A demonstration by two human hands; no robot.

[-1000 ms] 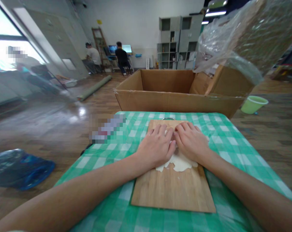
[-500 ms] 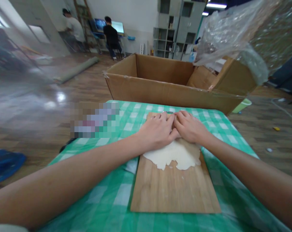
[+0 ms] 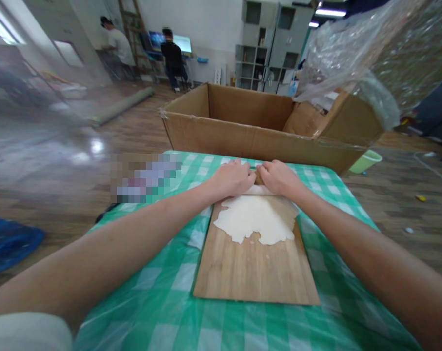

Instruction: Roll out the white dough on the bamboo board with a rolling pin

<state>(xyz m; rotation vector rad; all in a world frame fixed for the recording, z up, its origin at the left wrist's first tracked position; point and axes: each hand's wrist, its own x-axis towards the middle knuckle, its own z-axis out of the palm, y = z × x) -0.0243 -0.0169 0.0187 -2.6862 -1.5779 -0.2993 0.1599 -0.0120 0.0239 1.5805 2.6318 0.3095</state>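
A thin, ragged-edged sheet of dough (image 3: 255,219) lies on a wooden cutting board (image 3: 255,273). Across the dough's far side runs a pale rolling pin (image 3: 259,189), mostly covered by my hands. My left hand (image 3: 232,179) is closed over its left part, fingers curled forward. On its right part my right hand (image 3: 279,178) is closed in the same way. A small gap between the hands shows the pin and the board behind it. The fingertips' undersides are hidden.
A green-and-white checked cloth (image 3: 170,278) covers the table. A large open cardboard box (image 3: 250,134) stands just beyond it, with clear plastic wrap (image 3: 338,63) at its right. A light green bin (image 3: 367,162) is on the floor. Two people sit in the background.
My hands have moved apart from their nearly touching position, uncovering the pale rolling pin between them. More of the dough's far part shows. The view has shifted slightly.
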